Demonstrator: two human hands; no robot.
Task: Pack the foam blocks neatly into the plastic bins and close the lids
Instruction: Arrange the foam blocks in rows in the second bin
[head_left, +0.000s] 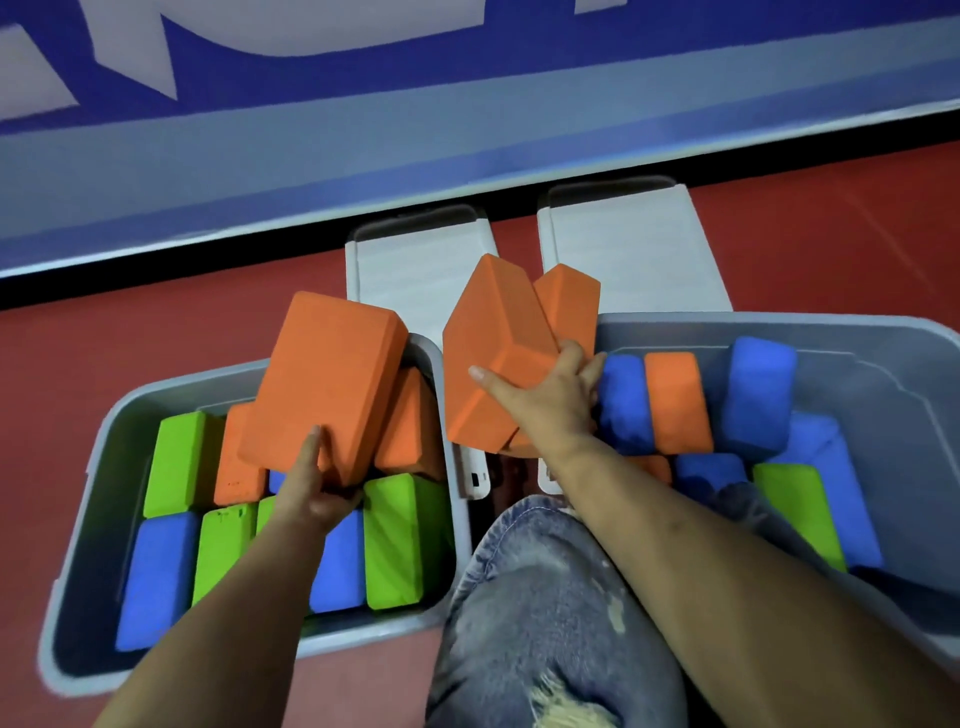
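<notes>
Step in hand: packing. Your left hand (311, 486) grips one orange rectangular foam block (322, 384) over the left grey plastic bin (93, 452); your right hand (545, 405) clasps two orange foam blocks (493, 353) between bins. Next: seat them flat; white lids (634, 249) lie behind.

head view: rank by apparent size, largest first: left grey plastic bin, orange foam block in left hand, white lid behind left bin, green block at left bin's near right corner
1. Left grey plastic bin.
2. Orange foam block gripped by the left hand; raised nearer the camera, so inflated.
3-4. White lid, partly hidden, and green foam block look alike; no ranking.
</notes>
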